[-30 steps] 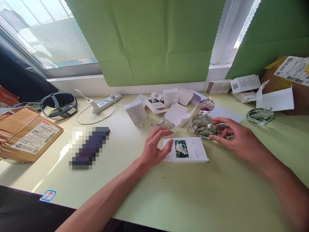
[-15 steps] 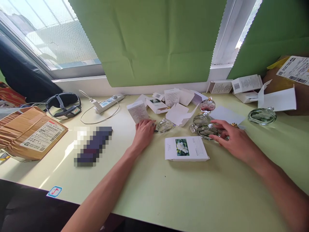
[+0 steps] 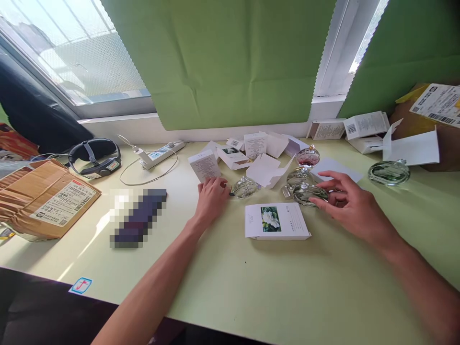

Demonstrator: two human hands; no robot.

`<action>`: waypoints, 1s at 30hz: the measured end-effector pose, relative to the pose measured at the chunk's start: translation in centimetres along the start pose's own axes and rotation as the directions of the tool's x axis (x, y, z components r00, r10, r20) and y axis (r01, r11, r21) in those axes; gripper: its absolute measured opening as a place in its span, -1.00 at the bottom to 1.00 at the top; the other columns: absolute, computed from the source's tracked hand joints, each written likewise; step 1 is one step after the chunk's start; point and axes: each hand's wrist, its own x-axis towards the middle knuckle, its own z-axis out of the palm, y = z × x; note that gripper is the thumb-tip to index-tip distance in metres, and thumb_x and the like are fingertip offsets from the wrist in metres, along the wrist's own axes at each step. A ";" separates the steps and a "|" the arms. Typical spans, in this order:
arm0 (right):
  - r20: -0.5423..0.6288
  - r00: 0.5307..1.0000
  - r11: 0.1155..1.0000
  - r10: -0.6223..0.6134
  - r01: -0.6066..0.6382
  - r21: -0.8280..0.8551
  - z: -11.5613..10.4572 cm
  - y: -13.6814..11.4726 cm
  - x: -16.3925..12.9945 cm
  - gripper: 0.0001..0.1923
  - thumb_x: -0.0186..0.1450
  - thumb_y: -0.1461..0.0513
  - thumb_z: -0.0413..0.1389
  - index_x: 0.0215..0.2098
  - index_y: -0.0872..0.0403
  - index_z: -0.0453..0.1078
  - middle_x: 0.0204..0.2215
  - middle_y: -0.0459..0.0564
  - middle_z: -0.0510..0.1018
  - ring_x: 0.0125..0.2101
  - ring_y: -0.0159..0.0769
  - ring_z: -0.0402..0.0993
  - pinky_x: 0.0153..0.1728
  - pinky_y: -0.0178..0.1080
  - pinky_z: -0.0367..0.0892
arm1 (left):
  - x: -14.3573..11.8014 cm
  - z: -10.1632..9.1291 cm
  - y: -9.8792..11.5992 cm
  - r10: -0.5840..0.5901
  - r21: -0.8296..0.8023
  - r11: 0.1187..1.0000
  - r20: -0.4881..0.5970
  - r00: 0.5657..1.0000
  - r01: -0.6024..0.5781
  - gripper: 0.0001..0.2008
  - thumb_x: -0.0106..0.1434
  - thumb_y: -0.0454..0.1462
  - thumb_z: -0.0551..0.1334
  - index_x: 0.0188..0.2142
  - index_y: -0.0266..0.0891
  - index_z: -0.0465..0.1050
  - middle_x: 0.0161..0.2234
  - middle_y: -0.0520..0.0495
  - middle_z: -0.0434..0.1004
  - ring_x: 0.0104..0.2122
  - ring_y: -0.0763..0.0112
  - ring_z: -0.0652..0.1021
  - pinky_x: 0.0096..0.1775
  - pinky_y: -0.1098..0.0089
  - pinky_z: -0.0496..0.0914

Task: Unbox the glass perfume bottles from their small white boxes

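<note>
My left hand [image 3: 212, 199] rests on the table with fingers loosely bent, in front of a printed white box [image 3: 204, 165]. Just right of its fingertips lies a clear glass perfume bottle [image 3: 245, 188]; a small dark piece at its edge is hard to make out. My right hand [image 3: 347, 203] has thumb and fingers apart around the right end of another glass perfume bottle [image 3: 308, 194], the thumb overlapping it in view. Behind that one are a similar bottle [image 3: 299, 177] and a pinkish bottle [image 3: 308, 156]. A white flower-picture box [image 3: 276, 221] lies flat between my hands.
Opened white cartons [image 3: 266, 170] lie piled at the back. One more bottle [image 3: 388, 173] and a brown cardboard box [image 3: 413, 120] are at the right. On the left are a brown parcel [image 3: 53, 201], a headset [image 3: 95, 155], a power strip [image 3: 163, 152] and a blurred-out dark object [image 3: 140, 218].
My right hand has shifted slightly right, its fingers a bit wider apart, and the gold piece behind it no longer shows. My left hand has barely moved.
</note>
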 end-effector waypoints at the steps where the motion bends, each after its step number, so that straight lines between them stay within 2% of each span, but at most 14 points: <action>1: -0.017 1.000 0.999 0.003 -0.002 0.038 -0.1 -0.3 -0.1 -0.44 0.24 0.01 0.28 0.17 -0.17 0.29 -0.10 -0.06 0.55 -0.55 -0.48 0.32 -0.41 -0.28 0.37 | 0.0 0.0 0.0 -0.001 -0.007 1.000 -0.019 1.000 0.001 -0.75 0.40 -0.26 0.07 -0.04 -0.21 0.47 -0.09 -0.17 0.54 0.04 0.08 0.42 0.09 0.06 0.21; 4: -0.048 0.998 0.987 0.029 -0.021 0.162 -0.3 -1.1 -0.3 -0.40 0.18 0.02 0.33 0.15 -0.19 0.30 -0.11 -0.08 0.51 -0.53 -0.49 0.32 -0.45 -0.31 0.36 | 0.0 0.0 0.1 0.017 -0.081 0.996 -0.110 0.994 -0.026 -0.72 0.42 -0.26 0.04 -0.01 -0.19 0.46 -0.09 -0.19 0.47 0.01 0.12 0.41 0.06 0.09 0.26; 9: -0.025 0.999 0.933 0.027 -0.017 0.361 -0.5 -2.3 -0.7 -0.38 0.13 0.07 0.38 0.12 -0.22 0.33 -0.15 -0.13 0.45 -0.55 -0.52 0.25 -0.52 -0.37 0.35 | -0.6 -0.8 1.9 0.042 -0.352 0.926 -0.253 0.966 -0.133 -0.79 0.43 -0.22 0.07 -0.15 -0.19 0.46 -0.21 -0.10 0.46 -0.22 0.32 0.43 -0.12 0.29 0.37; 11: 0.054 0.998 0.897 0.023 -0.045 0.441 -0.3 -2.6 -1.0 -0.40 0.15 0.10 0.38 0.12 -0.24 0.32 -0.16 -0.14 0.43 -0.57 -0.54 0.22 -0.56 -0.39 0.32 | -1.2 -1.2 2.9 0.026 -0.461 0.876 -0.256 0.966 -0.146 -0.85 0.40 -0.22 0.11 -0.19 -0.17 0.44 -0.26 -0.04 0.48 -0.30 0.39 0.43 -0.20 0.35 0.37; 13: 0.231 0.973 0.845 0.000 -0.124 0.521 0.0 -2.7 -1.3 -0.43 0.19 0.13 0.35 0.12 -0.26 0.30 -0.16 -0.14 0.41 -0.55 -0.53 0.27 -0.59 -0.40 0.30 | -1.8 -1.3 3.8 0.017 -0.553 0.820 -0.241 0.970 -0.152 -0.90 0.38 -0.23 0.16 -0.22 -0.17 0.42 -0.30 0.00 0.48 -0.34 0.43 0.43 -0.25 0.39 0.36; 15: 0.425 0.902 0.790 -0.079 -0.204 0.579 0.7 -2.6 -1.9 -0.43 0.22 0.16 0.33 0.14 -0.26 0.29 -0.15 -0.11 0.41 -0.46 -0.45 0.40 -0.53 -0.38 0.35 | -2.3 -1.2 4.5 0.025 -0.611 0.776 -0.224 0.974 -0.161 -0.93 0.37 -0.23 0.19 -0.23 -0.16 0.40 -0.31 0.02 0.49 -0.35 0.45 0.43 -0.26 0.40 0.37; 17: 0.556 0.810 0.755 -0.184 -0.245 0.608 1.4 -2.6 -2.5 -0.41 0.22 0.19 0.33 0.16 -0.24 0.28 -0.15 -0.09 0.43 -0.35 -0.37 0.47 -0.43 -0.33 0.41 | -2.7 -0.9 4.9 0.048 -0.640 0.749 -0.201 0.978 -0.169 -0.92 0.36 -0.22 0.21 -0.21 -0.16 0.42 -0.31 0.02 0.50 -0.34 0.45 0.45 -0.26 0.40 0.38; 19: 0.639 0.724 0.746 -0.258 -0.271 0.608 2.1 -2.7 -3.1 -0.37 0.21 0.20 0.35 0.18 -0.22 0.27 -0.15 -0.08 0.45 -0.33 -0.36 0.47 -0.36 -0.29 0.43 | -3.0 -0.7 5.1 0.086 -0.656 0.734 -0.171 0.982 -0.178 -0.89 0.36 -0.21 0.23 -0.16 -0.15 0.47 -0.29 0.00 0.53 -0.31 0.44 0.47 -0.24 0.38 0.40; 21: 0.703 0.649 0.752 -0.291 -0.299 0.588 2.6 -2.9 -3.5 -0.31 0.19 0.21 0.36 0.22 -0.20 0.23 -0.15 -0.08 0.46 -0.37 -0.40 0.44 -0.37 -0.30 0.42 | -3.2 -0.6 5.3 0.134 -0.665 0.719 -0.152 0.979 -0.202 -0.85 0.38 -0.21 0.22 -0.10 -0.13 0.52 -0.24 -0.03 0.56 -0.26 0.42 0.50 -0.21 0.36 0.42; 22: 0.731 0.618 0.760 -0.290 -0.315 0.568 2.8 -3.0 -3.7 -0.28 0.18 0.20 0.37 0.23 -0.20 0.22 -0.15 -0.09 0.46 -0.40 -0.42 0.42 -0.39 -0.30 0.41 | -3.2 -0.5 5.4 0.156 -0.669 0.711 -0.151 0.976 -0.217 -0.83 0.39 -0.21 0.21 -0.08 -0.12 0.54 -0.20 -0.05 0.57 -0.24 0.41 0.51 -0.20 0.35 0.42; 24: 0.769 0.583 0.782 -0.262 -0.339 0.523 3.0 -3.2 -3.9 -0.24 0.17 0.19 0.38 0.25 -0.21 0.19 -0.14 -0.09 0.46 -0.44 -0.46 0.40 -0.43 -0.33 0.38 | -3.4 -0.6 5.6 0.184 -0.679 0.693 -0.157 0.970 -0.242 -0.81 0.40 -0.22 0.20 -0.06 -0.10 0.56 -0.14 -0.07 0.58 -0.20 0.40 0.53 -0.19 0.33 0.44; 26: 0.778 0.586 0.801 -0.227 -0.343 0.491 3.3 -3.3 -4.0 -0.25 0.17 0.17 0.38 0.24 -0.23 0.19 -0.11 -0.10 0.45 -0.44 -0.48 0.39 -0.44 -0.34 0.36 | -3.5 -0.6 5.7 0.191 -0.693 0.677 -0.162 0.968 -0.249 -0.81 0.39 -0.23 0.21 -0.07 -0.10 0.57 -0.13 -0.08 0.60 -0.18 0.39 0.54 -0.18 0.32 0.45; 30: 0.738 0.637 0.814 -0.220 -0.298 0.499 4.2 -2.8 -3.7 -0.30 0.20 0.14 0.36 0.22 -0.20 0.18 -0.13 -0.11 0.45 -0.46 -0.49 0.36 -0.43 -0.34 0.36 | -3.6 -0.6 5.7 0.167 -0.723 0.655 -0.144 0.975 -0.219 -0.83 0.37 -0.22 0.25 -0.10 -0.09 0.59 -0.15 -0.07 0.63 -0.18 0.36 0.56 -0.16 0.28 0.46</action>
